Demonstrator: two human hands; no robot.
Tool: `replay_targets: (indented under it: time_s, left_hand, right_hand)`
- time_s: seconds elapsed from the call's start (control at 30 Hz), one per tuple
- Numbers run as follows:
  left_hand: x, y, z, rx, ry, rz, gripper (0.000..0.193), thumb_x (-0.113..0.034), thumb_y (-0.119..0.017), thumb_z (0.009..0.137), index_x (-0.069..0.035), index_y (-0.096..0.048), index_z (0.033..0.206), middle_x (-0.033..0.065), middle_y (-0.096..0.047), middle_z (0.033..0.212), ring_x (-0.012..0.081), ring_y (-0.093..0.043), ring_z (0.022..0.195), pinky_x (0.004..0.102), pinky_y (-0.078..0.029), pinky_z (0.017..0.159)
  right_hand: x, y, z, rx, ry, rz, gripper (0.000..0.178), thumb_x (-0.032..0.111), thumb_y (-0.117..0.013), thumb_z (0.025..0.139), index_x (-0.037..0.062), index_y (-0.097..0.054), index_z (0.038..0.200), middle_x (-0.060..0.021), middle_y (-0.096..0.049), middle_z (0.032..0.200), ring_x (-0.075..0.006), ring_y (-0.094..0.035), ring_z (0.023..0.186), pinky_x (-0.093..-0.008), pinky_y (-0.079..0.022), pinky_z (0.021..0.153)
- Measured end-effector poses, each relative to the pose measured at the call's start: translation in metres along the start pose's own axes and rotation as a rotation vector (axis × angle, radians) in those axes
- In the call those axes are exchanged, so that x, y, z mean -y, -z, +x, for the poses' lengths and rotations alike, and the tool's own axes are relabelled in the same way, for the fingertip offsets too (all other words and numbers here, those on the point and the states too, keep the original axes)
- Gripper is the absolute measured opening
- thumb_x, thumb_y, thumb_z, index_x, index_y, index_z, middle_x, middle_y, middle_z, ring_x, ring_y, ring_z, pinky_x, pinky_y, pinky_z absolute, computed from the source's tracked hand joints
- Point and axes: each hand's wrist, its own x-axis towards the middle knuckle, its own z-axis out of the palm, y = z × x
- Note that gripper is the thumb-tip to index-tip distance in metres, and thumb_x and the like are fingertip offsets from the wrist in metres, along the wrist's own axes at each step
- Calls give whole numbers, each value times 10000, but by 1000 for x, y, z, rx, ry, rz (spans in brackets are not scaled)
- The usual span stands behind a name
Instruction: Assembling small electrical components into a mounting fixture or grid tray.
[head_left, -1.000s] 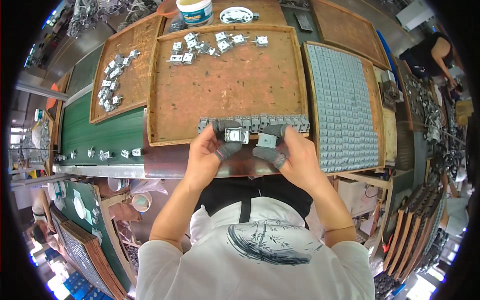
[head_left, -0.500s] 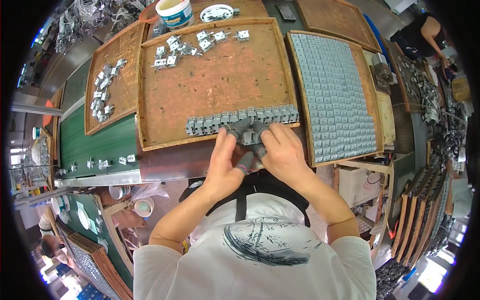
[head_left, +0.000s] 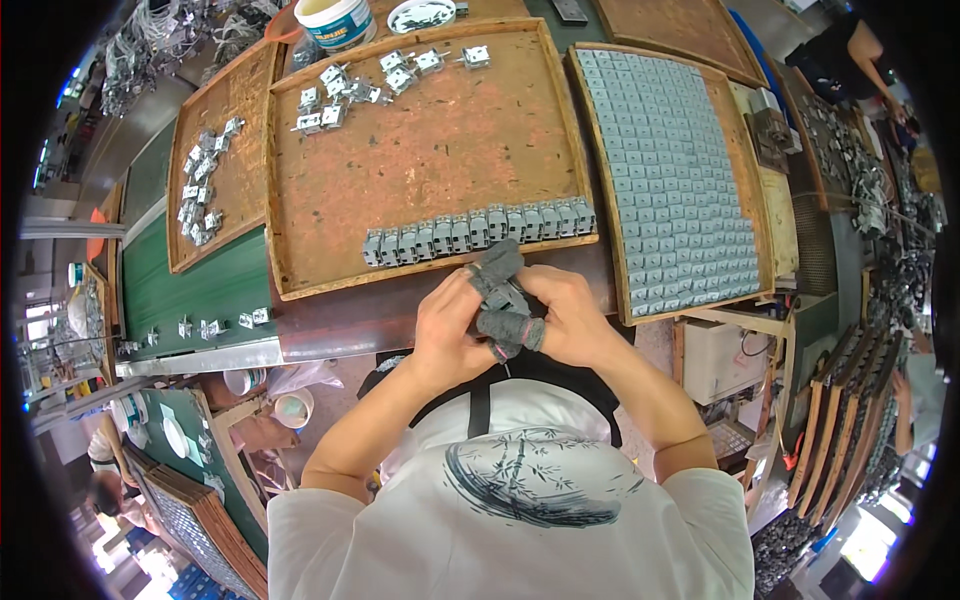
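Beside the shallow brown wooden tray (head_left: 430,160), I see the left hand (head_left: 447,322) and right hand (head_left: 570,312) pinching a small grey metal block (head_left: 505,298).

A long table (head_left: 340,327) holds a big wooden middle tray (head_left: 440,160). The table top is green to the left of that tray and dark red-brown in front of it. Small metal parts (head_left: 210,328) lie in a loose row on the green, left of the middle tray's near corner. Another wooden tray (head_left: 246,170) sits there too, just left of the middle tray.
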Motion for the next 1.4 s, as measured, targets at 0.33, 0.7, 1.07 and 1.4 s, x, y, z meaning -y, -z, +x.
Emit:
replay_targets:
  time_s: [0.33,0.7,1.07,1.4]
  left_hand:
    - [54,35,-37,-214,191,180,599,-65,-739,723,-76,-581,1301,105,-446,1316,261,-556,1034,351,-492,855]
    - [150,166,-53,-101,910,5,438,108,-478,808,18,-606,1218,79,-649,1118,174,-612,1000,289,-475,908]
    - [121,144,-28,197,795,-154,603,32,-614,780,-41,-505,1369,90,-596,1186,194,-574,1063,312,-460,936]
    - [106,234,-113,-420,1132,1110,265,-245,-599,842,-115,-655,1065,177,-673,1026,389,-638,978,455,-512,832]
  right_hand:
    - [-51,81,-9,-342,-248,-120,367,233,-742,778,45,-642,1077,-170,-660,915,-282,-654,829,-388,-515,759]
    - [-260,277,-87,-626,-1163,-853,527,441,-520,852,90,-653,1222,-242,-633,1207,-405,-575,1182,-472,-454,982]
    - [-359,340,-146,-882,-814,-561,447,385,-688,827,-21,-672,1014,-83,-646,885,-192,-581,837,-351,-458,779]
    - [-233,242,-96,-1018,-295,675,338,121,-554,952,30,-525,1276,-73,-616,1124,-181,-606,944,-331,-521,765]
